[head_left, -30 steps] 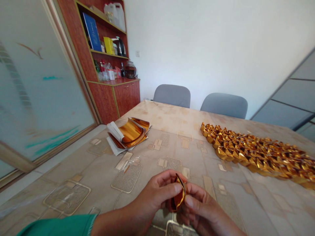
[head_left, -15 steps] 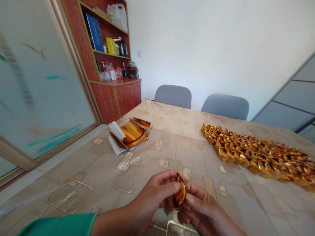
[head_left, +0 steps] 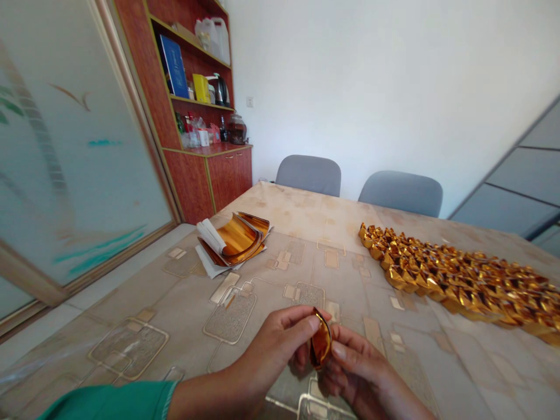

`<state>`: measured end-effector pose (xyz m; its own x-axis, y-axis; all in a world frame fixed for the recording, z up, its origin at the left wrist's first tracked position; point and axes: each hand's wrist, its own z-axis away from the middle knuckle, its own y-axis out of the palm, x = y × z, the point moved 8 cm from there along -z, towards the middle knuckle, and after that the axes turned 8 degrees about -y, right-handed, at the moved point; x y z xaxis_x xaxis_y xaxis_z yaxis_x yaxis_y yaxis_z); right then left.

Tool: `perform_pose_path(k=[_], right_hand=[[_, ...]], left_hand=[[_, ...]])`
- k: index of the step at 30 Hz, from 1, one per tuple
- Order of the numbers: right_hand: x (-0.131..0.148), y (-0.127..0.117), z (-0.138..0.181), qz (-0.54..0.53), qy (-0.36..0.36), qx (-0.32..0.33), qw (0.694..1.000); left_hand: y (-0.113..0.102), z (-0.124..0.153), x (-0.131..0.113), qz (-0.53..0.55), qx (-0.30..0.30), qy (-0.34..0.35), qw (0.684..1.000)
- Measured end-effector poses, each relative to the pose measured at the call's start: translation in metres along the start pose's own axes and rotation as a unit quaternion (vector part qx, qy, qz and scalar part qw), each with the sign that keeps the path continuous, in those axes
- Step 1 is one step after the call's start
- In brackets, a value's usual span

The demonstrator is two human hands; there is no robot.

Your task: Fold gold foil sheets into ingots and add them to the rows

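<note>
Between my two hands, just above the near part of the table, is a small folded piece of gold foil paper (head_left: 322, 343), boat-like with a curved open edge. My left hand (head_left: 284, 338) pinches it from the left, thumb on its upper inner side. From the right, my right hand (head_left: 356, 361) grips its edge between thumb and fingers. The fingertips behind the foil are partly hidden. To the right lie rows of many folded gold foil pieces (head_left: 455, 277). A curled stack of gold foil sheets (head_left: 238, 238) with white backs rests at the left.
A patterned cover lies over the table (head_left: 280, 291). Two grey chairs (head_left: 308, 174) stand at the far side, by the white wall. At the back left is a red-brown cabinet (head_left: 186, 181) with bottles, a kettle and boxes; a frosted glass door (head_left: 79, 151) is at the left.
The folded foil has tilted slightly and its opening looks a little wider, with both hands still on it. The whole view has shifted slightly downward in the picture.
</note>
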<state>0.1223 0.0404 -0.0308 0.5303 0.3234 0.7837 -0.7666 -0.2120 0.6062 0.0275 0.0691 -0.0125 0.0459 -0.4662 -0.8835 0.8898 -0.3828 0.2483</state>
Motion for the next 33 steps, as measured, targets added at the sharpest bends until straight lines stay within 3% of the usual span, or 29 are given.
perform_pose_path(k=[5, 12, 17, 21, 25, 28, 31, 33], right_hand=[[0.001, -0.004, 0.002, 0.003, -0.01, -0.006, 1.0], [0.003, -0.001, 0.002, 0.044, -0.009, -0.007, 0.999], [0.01, -0.002, 0.003, 0.002, -0.021, -0.009, 1.0], [0.013, -0.013, 0.002, 0.023, -0.058, -0.048, 0.997], [0.022, -0.018, 0.004, 0.102, -0.139, -0.09, 0.981], [0.038, -0.012, 0.012, 0.25, -0.225, -0.099, 0.937], [0.053, 0.006, 0.019, 0.434, -0.308, -0.065, 0.844], [0.058, 0.016, 0.021, 0.5, -0.331, -0.04, 0.799]], left_hand=[[0.008, 0.001, 0.003, 0.037, 0.055, -0.025, 0.997], [0.009, 0.002, 0.0, 0.025, 0.038, -0.021, 0.999], [0.008, 0.002, 0.003, 0.084, 0.079, -0.038, 0.993], [0.002, 0.0, 0.005, 0.139, 0.064, -0.036, 0.988], [-0.003, -0.003, 0.008, 0.198, 0.032, -0.038, 0.979], [-0.004, -0.005, 0.008, 0.228, 0.034, -0.035, 0.972], [-0.002, -0.005, 0.007, 0.236, 0.046, -0.027, 0.97], [0.0, -0.004, 0.007, 0.235, 0.055, -0.024, 0.97]])
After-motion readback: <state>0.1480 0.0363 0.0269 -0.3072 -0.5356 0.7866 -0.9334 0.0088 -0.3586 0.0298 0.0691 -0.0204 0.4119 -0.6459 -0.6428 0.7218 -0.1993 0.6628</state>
